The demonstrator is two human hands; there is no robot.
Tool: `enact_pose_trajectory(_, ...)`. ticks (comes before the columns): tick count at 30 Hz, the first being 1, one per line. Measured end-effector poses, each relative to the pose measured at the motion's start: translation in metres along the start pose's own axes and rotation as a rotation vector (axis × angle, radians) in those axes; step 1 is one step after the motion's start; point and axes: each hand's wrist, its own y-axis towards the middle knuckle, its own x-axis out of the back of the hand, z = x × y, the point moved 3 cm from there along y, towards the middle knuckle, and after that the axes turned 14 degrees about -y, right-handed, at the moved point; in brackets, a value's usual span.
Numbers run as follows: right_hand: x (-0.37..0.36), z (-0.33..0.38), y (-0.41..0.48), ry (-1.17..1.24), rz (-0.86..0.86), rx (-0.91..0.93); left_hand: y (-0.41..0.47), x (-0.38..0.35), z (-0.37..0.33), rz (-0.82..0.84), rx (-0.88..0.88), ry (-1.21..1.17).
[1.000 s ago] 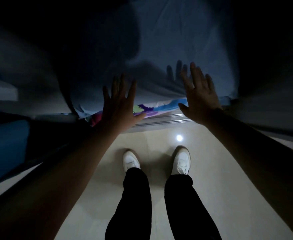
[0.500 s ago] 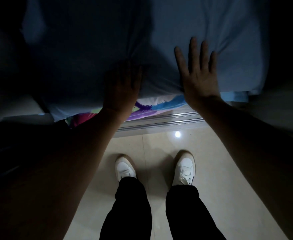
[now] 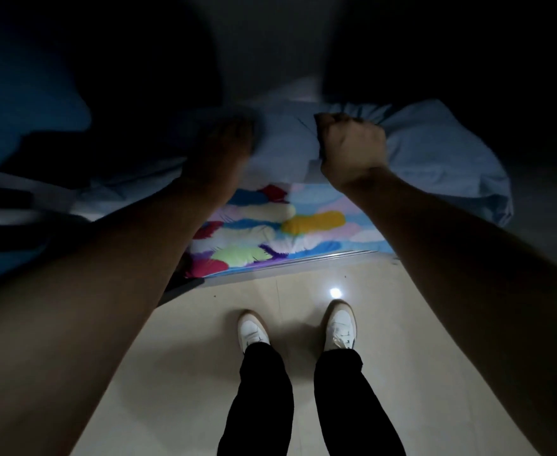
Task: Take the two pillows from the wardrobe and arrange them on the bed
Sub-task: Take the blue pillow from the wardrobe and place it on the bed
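Dim scene. Left hand [image 3: 228,149], at 11 o'clock of the frame, is blurred and rests on the blue pillow [image 3: 435,166]; its grip cannot be determined. Right hand [image 3: 352,149], at 1 o'clock, is closed in a fist around a bunch of the pillow's cloth. The pillow lies on a multicoloured sheet [image 3: 283,232] at the frame's centre. White shoes [image 3: 252,332] stand on the pale floor [image 3: 418,324] at 6 o'clock.
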Motion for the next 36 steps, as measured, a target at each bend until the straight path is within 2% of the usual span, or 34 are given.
enact_pose_trajectory(4,0.034,-0.017,-0.054,0.047,-0.04,-0.106,-0.029,0.04,-0.037,-0.113,-0.218,0.202)
enact_pose_trajectory(7,0.052,-0.022,-0.108,0.064,0.006,-0.172,-0.061,0.043,-0.064,0.126,-0.174,0.089)
enact_pose_trajectory(14,0.09,-0.023,-0.236,0.131,0.113,-0.292,-0.151,0.053,-0.118,0.257,-0.244,0.107)
enact_pose_trajectory(16,0.103,-0.02,-0.256,0.16,0.111,-0.29,-0.175,0.063,-0.125,0.219,-0.245,0.091)
enact_pose_trajectory(19,0.125,-0.017,-0.274,0.169,0.1,-0.264,-0.205,0.091,-0.14,0.144,-0.348,0.143)
enact_pose_trajectory(23,0.155,-0.014,-0.306,0.171,0.064,-0.238,-0.235,0.118,-0.152,0.198,-0.302,0.076)
enact_pose_trajectory(25,0.171,-0.012,-0.326,0.163,0.033,-0.224,-0.25,0.129,-0.159,0.118,-0.317,0.043)
enact_pose_trajectory(33,0.22,-0.002,-0.418,0.044,0.058,-0.262,-0.318,0.155,-0.191,0.089,-0.395,0.074)
enact_pose_trajectory(36,0.24,0.0,-0.471,-0.036,0.077,-0.314,-0.35,0.165,-0.217,0.076,-0.477,0.063)
